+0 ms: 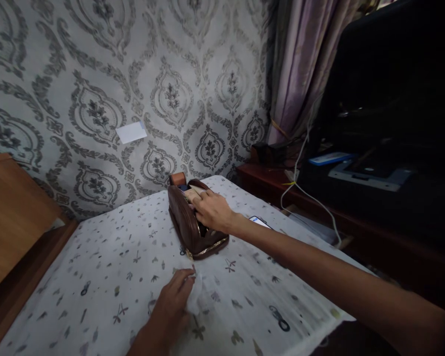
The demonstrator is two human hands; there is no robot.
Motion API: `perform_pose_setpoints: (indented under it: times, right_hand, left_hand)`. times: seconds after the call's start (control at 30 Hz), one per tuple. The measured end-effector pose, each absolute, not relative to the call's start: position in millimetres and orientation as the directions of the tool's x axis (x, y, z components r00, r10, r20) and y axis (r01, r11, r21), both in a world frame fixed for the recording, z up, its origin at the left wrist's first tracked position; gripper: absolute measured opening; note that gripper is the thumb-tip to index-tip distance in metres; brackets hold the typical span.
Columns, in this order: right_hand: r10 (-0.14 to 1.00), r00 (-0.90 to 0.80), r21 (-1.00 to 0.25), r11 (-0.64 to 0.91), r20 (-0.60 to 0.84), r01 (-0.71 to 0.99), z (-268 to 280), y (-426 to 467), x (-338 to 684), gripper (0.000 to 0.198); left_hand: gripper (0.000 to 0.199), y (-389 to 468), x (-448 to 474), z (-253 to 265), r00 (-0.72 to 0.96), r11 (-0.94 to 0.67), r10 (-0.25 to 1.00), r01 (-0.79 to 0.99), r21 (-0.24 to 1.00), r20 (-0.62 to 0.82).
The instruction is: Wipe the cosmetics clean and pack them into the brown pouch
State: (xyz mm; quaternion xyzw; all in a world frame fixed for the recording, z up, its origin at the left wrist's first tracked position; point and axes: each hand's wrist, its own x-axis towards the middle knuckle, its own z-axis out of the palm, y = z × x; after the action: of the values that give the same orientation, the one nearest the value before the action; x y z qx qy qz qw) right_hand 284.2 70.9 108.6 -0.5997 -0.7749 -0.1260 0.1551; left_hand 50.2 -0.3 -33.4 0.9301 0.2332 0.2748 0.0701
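Note:
A brown leather zip bag (183,217) stands unzipped on the patterned white cloth (107,247). My right hand (213,210) reaches into its opening from the right, fingers bent around or against a pale, paper-like item (193,194); how firmly it is held is hidden. A brown strap or loop (177,179) shows at the bag's far end. Nearer to me, my left hand (172,301) hovers over or rests on the cloth in front of the bag, thumb and fingers drawn together. Beside its fingertips is a whitish, see-through patch, perhaps thin plastic, too blurred to tell.
A phone (260,222) with a lit screen lies right of the bag. White cables (300,148) hang by a dark red cabinet (259,178) and a large dark screen (385,109). A wooden board (18,212) stands at left. The patterned wall bears a white switch plate (131,132).

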Motion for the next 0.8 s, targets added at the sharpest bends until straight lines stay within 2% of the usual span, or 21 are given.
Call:
perform_pose_setpoints:
  times: [0.1, 0.2, 0.3, 0.33, 0.53, 0.67, 0.8]
  right_hand:
    - [0.83, -0.167, -0.178, 0.302, 0.533, 0.936, 106, 68, 298, 0.033]
    - [0.746, 0.008, -0.42, 0.367, 0.666, 0.83, 95, 64, 316, 0.032]
    - [0.745, 0.16, -0.613, 0.385, 0.648, 0.69, 77, 62, 330, 0.032]
    - [0.761, 0.182, -0.659, 0.386, 0.623, 0.645, 70, 61, 332, 0.033]
    - [0.826, 0.187, -0.788, 0.4, 0.531, 0.469, 38, 66, 329, 0.054]
    - [0.862, 0.237, -0.866, 0.353, 0.448, 0.355, 30, 70, 322, 0.063]
    - [0.853, 0.239, -0.869, 0.385, 0.463, 0.311, 29, 72, 319, 0.066]
  left_hand:
    - [0.06, -2, 49, -23, 0.74, -0.866, 0.501, 0.424, 0.266, 0.449]
    - [0.04, -4, 49, -13, 0.668, -0.81, 0.585, 0.497, 0.31, 0.459]
    - [0.016, -1, 47, -3, 0.589, -0.738, 0.673, 0.578, 0.348, 0.448]
    - [0.014, 0, 45, 0, 0.554, -0.704, 0.707, 0.613, 0.36, 0.439]
    - [0.032, 14, 28, 20, 0.355, -0.477, 0.871, 0.773, 0.418, 0.338]
    - [0.036, 21, 13, 26, 0.259, -0.334, 0.938, 0.856, 0.394, 0.232]
    - [0.042, 29, -1, 28, 0.221, -0.284, 0.952, 0.899, 0.333, 0.213]
